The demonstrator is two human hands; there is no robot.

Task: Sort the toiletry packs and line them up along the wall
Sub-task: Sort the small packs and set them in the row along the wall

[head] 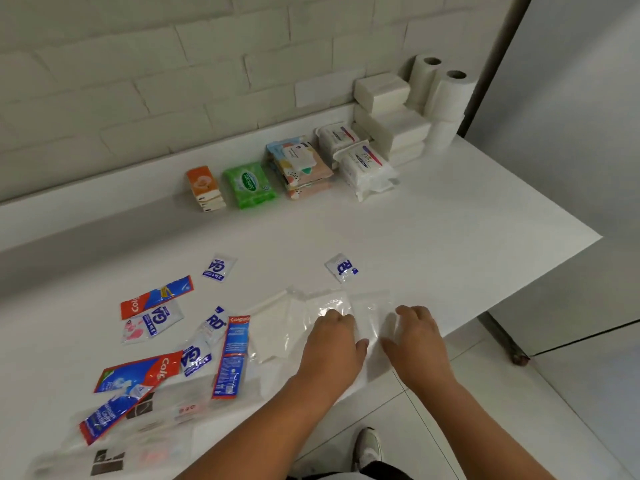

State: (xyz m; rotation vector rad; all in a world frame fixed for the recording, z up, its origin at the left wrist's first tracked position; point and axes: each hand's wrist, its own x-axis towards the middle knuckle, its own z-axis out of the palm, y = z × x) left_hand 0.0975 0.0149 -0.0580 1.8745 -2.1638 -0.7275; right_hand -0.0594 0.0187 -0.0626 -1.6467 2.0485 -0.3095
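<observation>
Two risks I flag right at the fingers. The clear pack (363,308) is slick film lying close to the front edge of the worktop (450,209), so a loose pinch could let it slide off to the floor (519,410). It is also see-through on white, so I could misjudge where its edges end.

Left hand (332,344): fingers (337,318) bent, knuckles up, tips curled into the film near the pack's middle. Right hand (417,341): fingers (410,313) bent the same way, gripping the pack's right end, where film puckers up beside the index. Both narrow, both holding that one pack, lower centre-right of frame.

Just above it sits a blue-and-white sachet (343,267), apart from the pack; a careless lift could sweep it. A second sachet (219,267) lies further left.

Lower left is the unsorted heap: red toothpaste sachets (156,299) and more blue-and-white ones, overlapping. If I drag the pack left, the heap scatters.

Upper middle, lined against the wall (138,81), left to right:
- orange tissue packs (204,188)
- green wipes (249,184)
- patterned wipes (299,164)
- white wipes (363,164)
- napkin stacks (388,112)
- toilet rolls (446,91), upper right

My guess is the row goes on leftward from the orange packs.
</observation>
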